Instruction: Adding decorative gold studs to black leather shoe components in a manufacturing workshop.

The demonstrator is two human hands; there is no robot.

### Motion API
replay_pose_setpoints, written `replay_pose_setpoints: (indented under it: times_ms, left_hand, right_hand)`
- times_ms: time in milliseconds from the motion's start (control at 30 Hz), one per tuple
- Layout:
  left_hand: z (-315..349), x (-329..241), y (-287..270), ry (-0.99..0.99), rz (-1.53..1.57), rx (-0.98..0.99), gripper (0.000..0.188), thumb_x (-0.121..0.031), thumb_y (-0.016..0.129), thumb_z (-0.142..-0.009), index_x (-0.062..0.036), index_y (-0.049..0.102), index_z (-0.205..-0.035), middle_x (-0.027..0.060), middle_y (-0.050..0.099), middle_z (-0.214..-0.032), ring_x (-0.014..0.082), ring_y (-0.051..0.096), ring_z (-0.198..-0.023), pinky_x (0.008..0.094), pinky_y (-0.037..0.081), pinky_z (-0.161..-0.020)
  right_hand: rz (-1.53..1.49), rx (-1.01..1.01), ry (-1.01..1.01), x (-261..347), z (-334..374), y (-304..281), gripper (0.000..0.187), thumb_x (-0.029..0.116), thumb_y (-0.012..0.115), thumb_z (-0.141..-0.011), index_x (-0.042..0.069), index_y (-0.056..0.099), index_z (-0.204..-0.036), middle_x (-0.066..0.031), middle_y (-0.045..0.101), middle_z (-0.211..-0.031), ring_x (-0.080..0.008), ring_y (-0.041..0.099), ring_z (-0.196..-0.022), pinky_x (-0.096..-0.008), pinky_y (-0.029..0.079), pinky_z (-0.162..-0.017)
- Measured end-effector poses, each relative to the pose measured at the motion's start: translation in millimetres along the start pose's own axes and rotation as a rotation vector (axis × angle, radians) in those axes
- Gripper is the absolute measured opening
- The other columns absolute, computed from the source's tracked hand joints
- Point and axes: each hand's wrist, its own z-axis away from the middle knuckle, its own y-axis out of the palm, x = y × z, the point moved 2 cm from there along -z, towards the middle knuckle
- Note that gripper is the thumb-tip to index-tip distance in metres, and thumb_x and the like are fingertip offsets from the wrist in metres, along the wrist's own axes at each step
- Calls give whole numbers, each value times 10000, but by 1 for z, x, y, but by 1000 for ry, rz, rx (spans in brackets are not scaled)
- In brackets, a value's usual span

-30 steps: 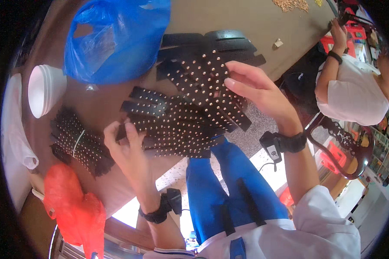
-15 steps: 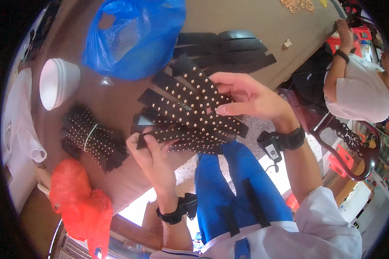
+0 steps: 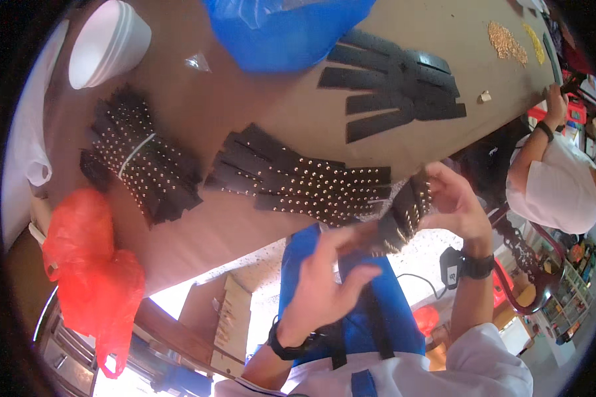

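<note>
1. Far left, there's a crumpled whitish plastic bag (image 3: 23,152) along the table edge, with a knotted red plastic bag (image 3: 89,264) nearer the person.
2. Next up, a stack of white round foam bowls (image 3: 122,49) tipped on its side.
3. Below that sits a bundle of black strips with shiny metal studs (image 3: 142,192), cinched round the middle by a pale band.
4. A tiny clear plastic packet (image 3: 197,63) lies between the bowls and a big blue plastic bag (image 3: 285,40).
5. Mid-table, a fanned, flat layer of black studded strips (image 3: 324,188) reaches the near edge.
6. The left hand (image 3: 321,284) is pretty blurry: thumb and fingers spread apart, nothing visibly pinched. Can't tell if its fingertips touch anything.
7. Just right of it, a curled bunch of black studded strips (image 3: 407,215) is up in front of the table edge. Plain black slotted strips (image 3: 394,79) lie flat farther back.
8. The right hand (image 3: 460,205) has that curled bunch gripped between thumb and fingers.
9. Far right, loose gold-coloured bits (image 3: 506,43) are heaped beside a smaller yellow pile (image 3: 534,43); a person in a white shirt (image 3: 553,178) is below.
</note>
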Motion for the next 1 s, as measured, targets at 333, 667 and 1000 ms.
replay_pose_setpoints:
  times_ms: [333,667,1000]
  left_hand:
    - [-13,51,-53,-109,-734,-684,662,-313,824,-727,50,479,-1161,168,524,-971,284,507,-886,412,412,-853]
    - [-15,49,-56,-298,-525,-556,354,-217,752,-814,52,564,-947,100,566,-857,179,514,-781,325,437,-711]
    - [-1,31,-65,-73,-352,-501,285,-186,457,-1010,-88,278,-811,209,627,-1114,113,509,-745,226,404,-618]
  right_hand:
    - [19,-508,-206,-18,83,-72,576,17,784,-680,33,528,-1196,-114,606,-1184,-216,596,-1043,-370,497,-890]
    - [-92,-178,-254,-19,36,-60,616,183,797,-740,-2,511,-1253,-81,635,-1088,-185,620,-968,-321,503,-846]
    - [59,375,-159,26,-26,2,307,149,752,-770,-36,666,-1000,-203,601,-1198,-241,608,-1053,-343,469,-920]
